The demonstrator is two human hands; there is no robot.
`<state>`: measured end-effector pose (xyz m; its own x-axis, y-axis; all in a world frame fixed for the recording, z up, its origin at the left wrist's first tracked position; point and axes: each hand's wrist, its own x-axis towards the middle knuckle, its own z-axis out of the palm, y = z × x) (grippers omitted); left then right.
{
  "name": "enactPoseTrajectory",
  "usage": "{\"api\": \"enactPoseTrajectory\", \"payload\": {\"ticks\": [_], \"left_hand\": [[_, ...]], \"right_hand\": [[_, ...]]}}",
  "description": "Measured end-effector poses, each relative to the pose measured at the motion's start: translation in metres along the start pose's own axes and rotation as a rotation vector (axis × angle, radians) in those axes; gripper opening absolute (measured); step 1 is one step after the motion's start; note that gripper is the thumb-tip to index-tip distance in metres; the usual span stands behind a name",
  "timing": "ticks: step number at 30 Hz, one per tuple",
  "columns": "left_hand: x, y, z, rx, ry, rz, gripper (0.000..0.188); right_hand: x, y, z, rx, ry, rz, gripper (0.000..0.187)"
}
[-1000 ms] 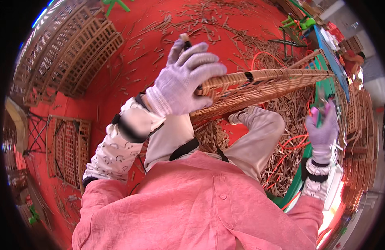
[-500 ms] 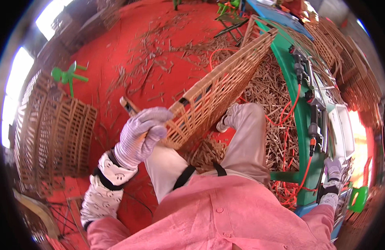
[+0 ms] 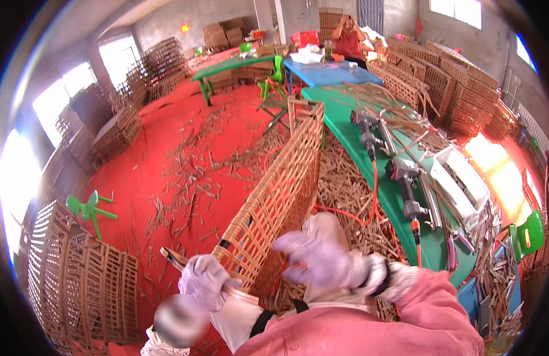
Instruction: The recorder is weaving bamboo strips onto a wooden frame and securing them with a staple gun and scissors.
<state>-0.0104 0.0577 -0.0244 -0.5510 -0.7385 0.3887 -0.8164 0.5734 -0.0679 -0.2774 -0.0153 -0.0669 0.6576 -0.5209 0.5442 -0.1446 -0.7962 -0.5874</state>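
Observation:
A long woven basket [image 3: 274, 196] stands on its side between my legs, its far end near the green table. My left hand [image 3: 204, 283], in a striped lilac glove, is closed around the basket's near end, by the rim corner. A brown strip-like end [image 3: 173, 258] sticks out past its fingers; I cannot make out whether it belongs to the basket. Just right of the basket, above my right thigh, is my right hand [image 3: 322, 261]. It is gloved and motion-blurred, with its fingers apart and nothing visible in them.
The green table [image 3: 345, 139] on the right bears two nail guns [image 3: 408, 187] with orange hoses and a white bin [image 3: 461, 181]. Woven scraps [image 3: 345, 184] cover the floor beneath. Stacked baskets [image 3: 78, 279] stand at left by a green chair [image 3: 90, 207]. Another person [image 3: 348, 41] sits far off.
My right hand has left the table's right side and come over to the basket. The view has tilted up, showing more of the room. My left hand stays at the basket's near end.

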Motion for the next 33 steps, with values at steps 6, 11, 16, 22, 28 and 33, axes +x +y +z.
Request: {"api": "enactPoseTrajectory", "payload": {"ticks": [6, 11, 16, 22, 28, 33], "left_hand": [[-0.009, -0.01, 0.003, -0.149, -0.022, 0.063, 0.033], [-0.013, -0.013, 0.005, -0.311, 0.038, -0.139, 0.048], [-0.009, -0.023, -0.01, -0.209, 0.025, -0.174, 0.069], [-0.019, -0.02, 0.023, -0.017, -0.078, -0.333, 0.069], [-0.011, -0.028, 0.029, 0.018, 0.252, -0.345, 0.039], [-0.015, -0.06, 0.021, -0.139, 0.171, -0.492, 0.027]], "right_hand": [[0.07, -0.018, 0.085, 0.337, 0.0, -0.495, 0.042], [0.066, -0.022, 0.084, 0.589, -0.102, -0.321, 0.02], [0.062, -0.031, 0.097, 1.24, -0.241, 0.157, 0.02], [0.061, -0.035, 0.103, 1.506, -0.438, 0.46, 0.025], [0.036, -0.062, 0.098, 1.763, -0.284, 0.294, 0.014], [-0.003, -0.046, -0.033, 0.362, 0.036, 0.125, 0.011]]}}
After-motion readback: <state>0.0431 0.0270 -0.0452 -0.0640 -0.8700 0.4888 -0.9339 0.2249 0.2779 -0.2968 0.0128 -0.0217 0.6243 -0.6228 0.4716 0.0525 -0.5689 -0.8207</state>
